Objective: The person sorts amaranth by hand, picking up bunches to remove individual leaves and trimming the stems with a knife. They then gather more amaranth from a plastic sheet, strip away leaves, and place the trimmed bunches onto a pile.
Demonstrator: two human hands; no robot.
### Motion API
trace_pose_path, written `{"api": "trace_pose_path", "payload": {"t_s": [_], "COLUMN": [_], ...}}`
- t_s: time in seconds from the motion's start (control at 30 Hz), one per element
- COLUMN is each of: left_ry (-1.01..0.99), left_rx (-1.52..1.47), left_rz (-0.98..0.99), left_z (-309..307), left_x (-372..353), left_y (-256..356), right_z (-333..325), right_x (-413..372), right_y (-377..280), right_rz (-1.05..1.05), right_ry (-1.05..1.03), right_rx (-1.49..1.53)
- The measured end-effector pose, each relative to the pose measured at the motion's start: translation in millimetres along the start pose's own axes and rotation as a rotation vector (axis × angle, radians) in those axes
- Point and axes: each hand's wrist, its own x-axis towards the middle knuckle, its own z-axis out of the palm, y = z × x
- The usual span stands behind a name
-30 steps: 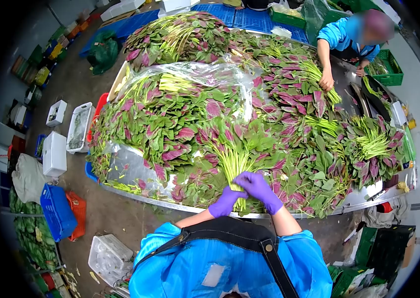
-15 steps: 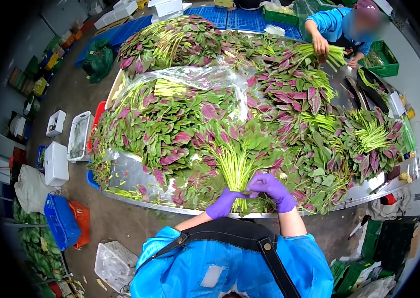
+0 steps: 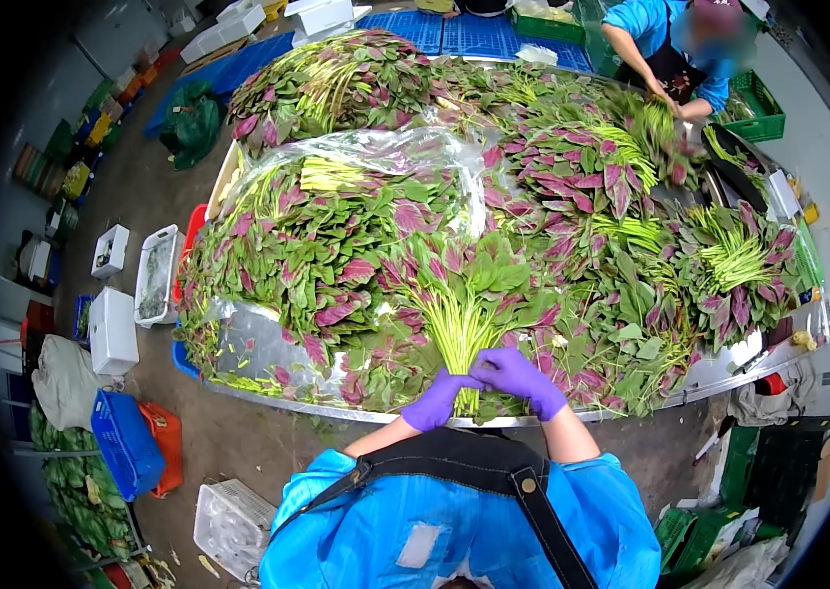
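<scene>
A bunch of amaranth (image 3: 459,329), pale green stems toward me and green-purple leaves fanned away, lies at the table's near edge. My left hand (image 3: 438,400), in a purple glove, is closed around its lower stems. From the right, my gloved right hand (image 3: 521,382) touches the stems with its fingers pinched together; whatever is between them is hidden. Loose leaves and stems surround the bunch. To its left is a large heap of amaranth (image 3: 307,250), partly bordered by clear plastic film (image 3: 376,144).
Another amaranth bunch (image 3: 734,260) sits on the right. Across the table, a co-worker (image 3: 665,59) handles greens beside a green crate (image 3: 761,113). A blue basket (image 3: 128,442) and a white basket (image 3: 231,525) stand on the floor to the left. The metal table edge (image 3: 336,412) runs before me.
My right hand has shifted slightly left, closer to my left hand at the stems. The co-worker has brought their bunch lower and nearer their body; it is blurred now.
</scene>
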Motion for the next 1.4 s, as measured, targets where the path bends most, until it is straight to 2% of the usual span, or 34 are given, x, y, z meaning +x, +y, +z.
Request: {"api": "trace_pose_path", "payload": {"t_s": [0.03,0.1,0.13,0.17,0.2,0.23,0.3,0.33,0.37,0.43,0.47,0.5,0.53,0.57,0.67,0.73,0.83,0.87,0.9,0.93,0.97,1.0,1.03,1.07,1.1,1.17,1.2,1.23,1.3,1.37,1.4], "left_ry": [-0.054,-0.109,-0.163,-0.215,-0.133,-0.137,-0.267,-0.216,-0.138,-0.115,-0.117,-0.127,-0.087,-0.045,0.010,0.024,0.111,-0.058,-0.231,-0.099,0.106,0.284,0.286,0.168,0.050,-0.238,-0.187,-0.134,-0.159,-0.142,-0.115], "left_rx": [0.002,0.003,0.380,0.761,0.109,-0.274,-0.565,-0.405,-0.437,-0.401,-0.398,-0.414,-0.305,-0.199,-0.056,0.016,0.135,-0.303,-0.739,-0.315,0.241,0.655,0.652,0.701,0.747,0.459,0.454,0.449,0.584,0.178,0.143], "left_rz": [0.039,0.077,0.405,0.734,0.330,0.076,0.024,0.086,0.021,-0.013,0.013,0.057,0.123,0.195,0.272,0.374,0.597,0.612,0.591,0.665,0.713,0.731,0.734,0.737,0.741,0.564,0.520,0.479,0.537,0.235,0.188], "left_z": [1,-9,-23,-33,-17,8,20,15,14,22,31,33,40,47,47,62,72,-4,-75,-20,37,99,106,110,116,135,142,145,124,129,116], "left_x": [-4,-8,-9,-8,-15,-33,-49,-38,-29,-30,-35,-34,-36,-39,-29,-19,20,124,223,177,129,76,86,95,106,122,118,112,121,97,100], "left_y": [7,4,-6,-17,-11,35,79,78,77,81,82,77,80,83,75,73,39,-30,-95,-52,-6,45,53,62,73,92,96,99,87,96,87], "right_z": [-9,-37,-46,-53,-57,-58,-58,-53,-48,-43,-40,-34,-33,-32,-31,-27,-22,-23,-27,-35,-48,-64,-77,-98,-125,-186,-220,-256,-331,-391,-425], "right_x": [-10,-41,-46,-51,-53,-56,-66,-66,-65,-51,-43,-35,-28,-26,-17,-18,4,5,5,5,12,23,29,23,43,28,33,38,47,54,66], "right_y": [1,4,10,16,18,15,7,4,-2,0,2,5,0,-6,-21,-52,-69,-71,-74,-75,-66,-49,-40,-54,-35,-68,-74,-82,-105,-121,-121], "right_rz": [-0.001,-0.213,-0.214,-0.127,-0.042,-0.051,-0.029,0.106,0.124,0.076,0.068,-0.052,-0.177,-0.124,-0.162,-0.340,-0.368,-0.373,-0.267,-0.159,-0.163,-0.205,-0.248,-0.060,-0.272,-0.236,-0.336,-0.289,-0.285,-0.325,-0.226], "right_ry": [0.000,-0.166,-0.166,-0.004,0.162,0.179,0.162,0.048,0.001,-0.086,-0.041,-0.044,-0.048,-0.059,0.057,0.120,0.501,0.509,0.597,0.683,0.687,0.737,0.785,0.833,0.834,0.785,0.829,0.915,0.900,1.028,0.975], "right_rx": [0.004,0.660,0.657,0.401,0.141,0.138,-0.068,0.186,0.062,0.093,0.100,0.124,0.139,0.102,0.177,0.595,0.249,0.249,0.147,0.041,0.033,0.042,0.051,-0.153,0.019,-0.053,-0.108,-0.227,-0.315,-0.460,-0.600]}}
